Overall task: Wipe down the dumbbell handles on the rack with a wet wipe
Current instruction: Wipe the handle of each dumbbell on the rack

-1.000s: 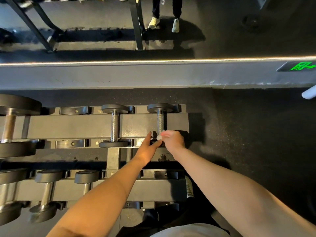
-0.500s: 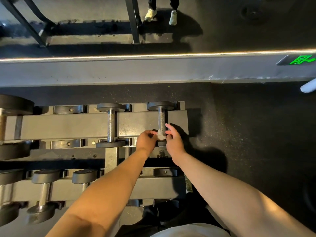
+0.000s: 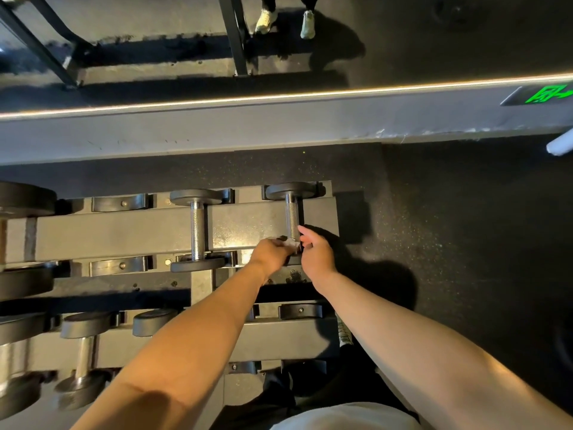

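Filling the left and middle of the view, a grey two-tier rack (image 3: pixel 248 225) carries dumbbells in black cradles. On its upper tier a large dumbbell (image 3: pixel 21 200) sits at the far left edge. A small chrome-handled dumbbell (image 3: pixel 197 231) lies near the middle. The end dumbbell (image 3: pixel 291 212) lies at the rack's right end, its knurled handle running away from the person. On the lower tier more dumbbells (image 3: pixel 83 352) lie at the left, somewhat blurred.

The left hand (image 3: pixel 269 254) is at the near end of the end dumbbell's handle. Its fingers are curled round a crumpled wet wipe (image 3: pixel 290 243), which sits against the handle there. The right hand (image 3: pixel 317 257) is just to the right of the wipe. Its forefinger is stretched out along the handle's right side and its other fingers are loosely bent. Whether its thumb has any hold of the wipe cannot be told.

The rack stands on a dark speckled rubber floor (image 3: pixel 449 259). Across the top runs a grey ledge (image 3: pixel 217 131) with a thin lit strip along its far edge. Beyond the ledge are dark metal frame legs (image 3: pixel 235 35) and a pair of pale shoes (image 3: pixel 266 20). A green lit sign (image 3: pixel 545 94) sits at the ledge's right end. Just below it a white object (image 3: pixel 559 147) is cut off by the right edge.
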Motion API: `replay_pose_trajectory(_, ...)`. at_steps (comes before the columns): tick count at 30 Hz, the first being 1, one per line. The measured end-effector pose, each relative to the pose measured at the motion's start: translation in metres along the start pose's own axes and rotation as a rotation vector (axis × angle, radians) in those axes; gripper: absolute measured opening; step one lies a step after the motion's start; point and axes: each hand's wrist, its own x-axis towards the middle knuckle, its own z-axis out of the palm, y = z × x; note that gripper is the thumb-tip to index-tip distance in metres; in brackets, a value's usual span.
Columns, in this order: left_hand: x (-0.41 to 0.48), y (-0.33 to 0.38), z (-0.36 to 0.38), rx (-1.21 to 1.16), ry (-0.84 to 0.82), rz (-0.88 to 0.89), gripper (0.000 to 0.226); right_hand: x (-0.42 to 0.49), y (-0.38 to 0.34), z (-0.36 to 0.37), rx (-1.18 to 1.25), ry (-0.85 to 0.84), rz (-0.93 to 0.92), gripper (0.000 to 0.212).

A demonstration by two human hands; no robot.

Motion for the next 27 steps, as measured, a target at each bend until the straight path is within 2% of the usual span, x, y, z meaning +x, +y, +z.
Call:
replay_pose_trajectory(2,-0.003,-0.004,0.002,-0.050,0.060,0.012,0.017,0.001,-0.005,-0.002,-0.080,-0.002,-0.039,0.053)
replay_pose_trajectory(5,-0.007,-0.007,0.008,-0.113,0.170,0.025,0.018,0.006,-0.015,-0.008,-0.154,-0.042,-0.045,0.048)
replay_pose_trajectory(9,-0.006,0.006,0.009,-0.320,0.318,0.120,0.024,0.015,-0.026,-0.013,-0.053,-0.052,-0.021,0.047)
replay_pose_trajectory(13,0.007,0.033,0.003,-0.361,0.445,0.177,0.017,0.024,-0.042,-0.015,0.056,-0.068,0.007,0.044)
replay_pose_trajectory(17,0.021,0.056,0.011,-0.321,0.471,0.169,0.012,0.041,-0.047,-0.016,0.063,-0.103,0.081,0.027)
replay_pose_trajectory(20,0.022,0.066,0.031,-0.287,0.513,0.160,0.013,0.046,-0.046,-0.021,0.136,-0.136,0.131,0.030)
replay_pose_trajectory(24,0.031,0.071,0.041,-0.280,0.581,0.077,0.014,0.056,-0.037,-0.030,0.212,-0.194,0.102,0.031)
replay_pose_trajectory(27,0.042,0.069,0.036,-0.323,0.571,0.029,0.021,0.064,-0.032,-0.034,0.228,-0.227,0.119,0.031)
